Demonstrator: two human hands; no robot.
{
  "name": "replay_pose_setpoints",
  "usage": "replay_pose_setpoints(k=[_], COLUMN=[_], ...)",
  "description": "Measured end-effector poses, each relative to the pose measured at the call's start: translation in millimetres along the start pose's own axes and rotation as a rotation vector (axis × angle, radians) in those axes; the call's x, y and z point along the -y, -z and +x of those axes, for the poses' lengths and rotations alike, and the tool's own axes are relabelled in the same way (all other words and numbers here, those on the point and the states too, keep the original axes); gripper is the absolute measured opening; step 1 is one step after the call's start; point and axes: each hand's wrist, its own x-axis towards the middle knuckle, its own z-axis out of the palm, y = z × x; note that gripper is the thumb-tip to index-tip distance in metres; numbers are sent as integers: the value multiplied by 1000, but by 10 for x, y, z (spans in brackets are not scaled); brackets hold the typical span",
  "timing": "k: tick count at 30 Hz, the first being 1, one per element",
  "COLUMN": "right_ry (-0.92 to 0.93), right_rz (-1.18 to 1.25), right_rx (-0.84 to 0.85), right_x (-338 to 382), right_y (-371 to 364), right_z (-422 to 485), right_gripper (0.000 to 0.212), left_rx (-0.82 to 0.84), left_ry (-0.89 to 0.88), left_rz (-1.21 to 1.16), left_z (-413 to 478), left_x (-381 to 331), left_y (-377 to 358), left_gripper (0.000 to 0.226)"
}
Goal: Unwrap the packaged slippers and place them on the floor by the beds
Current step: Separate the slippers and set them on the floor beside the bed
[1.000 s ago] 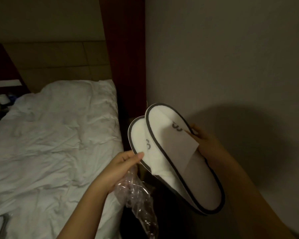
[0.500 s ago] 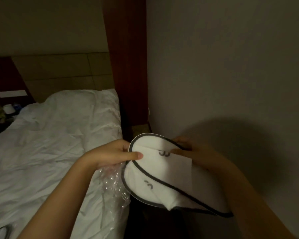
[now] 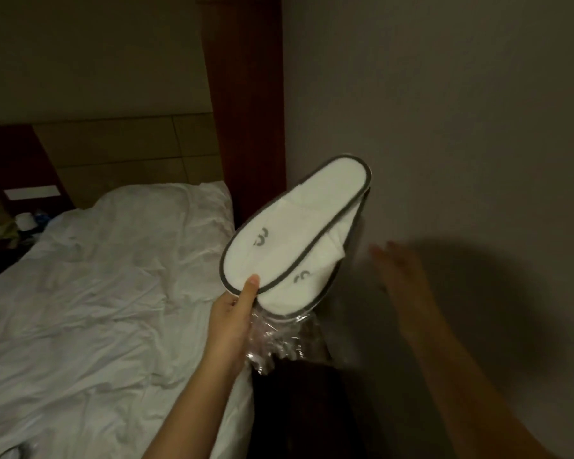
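At frame centre we see the slippers (image 3: 292, 236) and plastic wrap (image 3: 279, 342) filling the gap between bed (image 3: 96, 293) and wall (image 3: 444, 127). We find open room over the bedding at left; the dark wooden panel (image 3: 246, 94) closes the upper centre.

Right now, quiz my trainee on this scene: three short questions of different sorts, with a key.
1. True or false: the right hand grips the slippers.
2. Multiple choice: what does the left hand hold together with the slippers? A) a towel B) the clear wrapper C) a pillow
3. Fill in: the bed lies to the person's ____.

Key
1. False: it is open, blurred, and apart from them.
2. B: the crumpled wrapper hangs below the slippers at that hand.
3. Left: the wall is on the right.
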Motion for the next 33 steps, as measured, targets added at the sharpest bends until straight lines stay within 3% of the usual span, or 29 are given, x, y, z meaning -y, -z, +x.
replay_pose_setpoints(k=[2, 4, 7, 11, 17, 22, 29, 33], right_ry=[-124, -94, 17, 103, 158, 171, 185, 176], right_rz=[94, 189, 166, 94, 19, -105, -69, -34], right_rx=[258, 353, 265, 208, 123, 186, 176, 119], right_x=[-65, -103, -90, -68, -80, -108, -280, -291], right_y=[-152, -248, -269, -241, -158, -33, 33, 106], right_z=[-92, -131, -128, -118, 10, 88, 171, 249], right_gripper=[61, 79, 77, 83, 64, 65, 30, 26], left_rx=[42, 121, 185, 211, 303, 364, 265, 182], left_ry=[21, 79, 167, 101, 9, -102, -121, -102], left_rz=[-86, -157, -135, -31, 21, 182, 177, 164], left_z=[-147, -273, -372, -440, -407, -225, -185, -103], left_x=[34, 54, 87, 107, 64, -35, 180, 246], left_y=[-162, -274, -313, -328, -192, 94, 251, 360], left_gripper=[25, 34, 52, 54, 50, 6, 6, 11])
